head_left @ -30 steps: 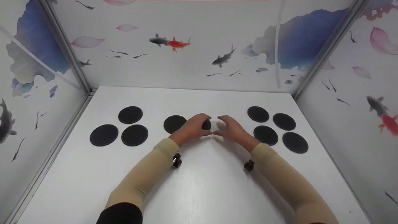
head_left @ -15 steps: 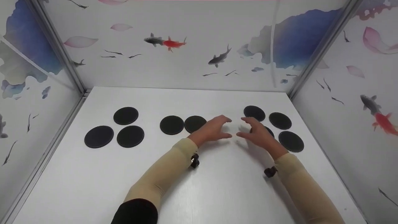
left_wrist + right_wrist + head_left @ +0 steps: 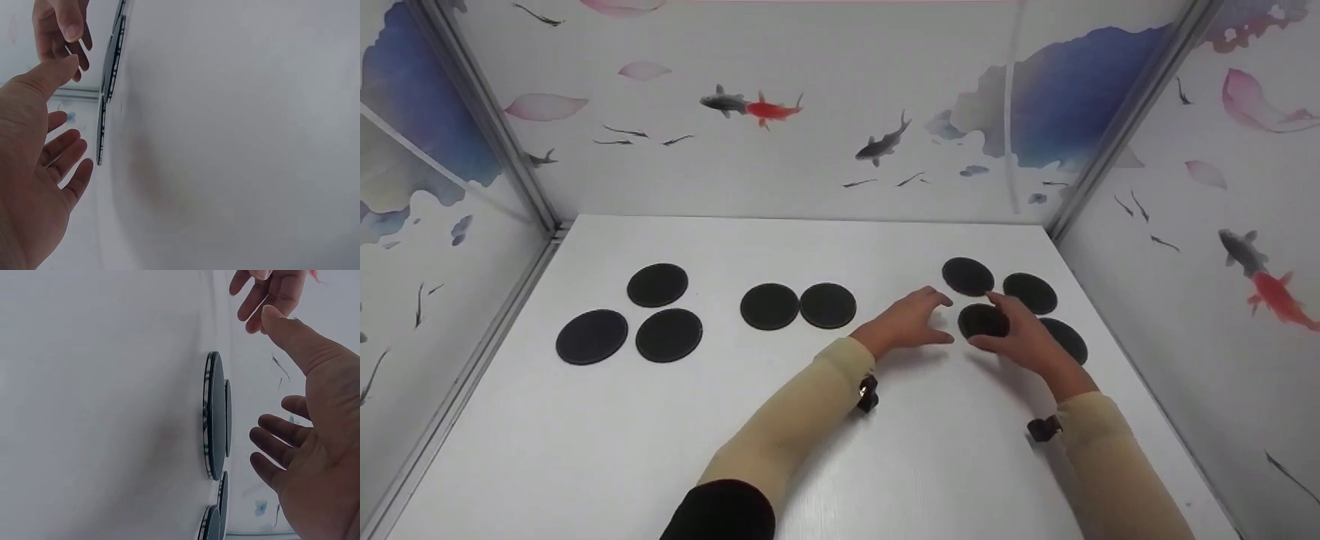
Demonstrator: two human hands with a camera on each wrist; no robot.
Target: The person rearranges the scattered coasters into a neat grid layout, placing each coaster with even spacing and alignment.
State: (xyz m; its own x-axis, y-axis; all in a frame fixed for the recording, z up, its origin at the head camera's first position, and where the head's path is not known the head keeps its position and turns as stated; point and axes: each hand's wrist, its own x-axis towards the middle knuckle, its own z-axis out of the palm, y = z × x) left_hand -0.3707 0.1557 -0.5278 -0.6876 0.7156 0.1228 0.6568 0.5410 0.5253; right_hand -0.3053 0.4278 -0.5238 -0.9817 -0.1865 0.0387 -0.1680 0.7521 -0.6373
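Note:
My left hand [image 3: 911,322] hovers over the white table between the middle pair and the right group of flat black discs, thumb and fingers spread apart with nothing between them. Facing it, my right hand [image 3: 1024,337] is held over the right group, its fingers loosely bent and holding nothing. A black disc [image 3: 979,321] shows between its thumb and forefinger, partly covered in the head view. Behind that hand another disc [image 3: 1066,341] is half hidden. In the right wrist view a disc [image 3: 216,416] lies flat on the table, apart from the open palm.
Two more discs of the right group, a far one [image 3: 967,276] and another [image 3: 1031,292], lie beyond. Two touching discs [image 3: 769,306] sit mid-table; three others [image 3: 669,335] lie at left. Printed white walls [image 3: 780,165] enclose the table [image 3: 607,442] on three sides.
Both hands have moved right, from beside the middle pair toward the right group. The middle pair is now uncovered, and the gap between the hands has widened slightly. The discs stay in place.

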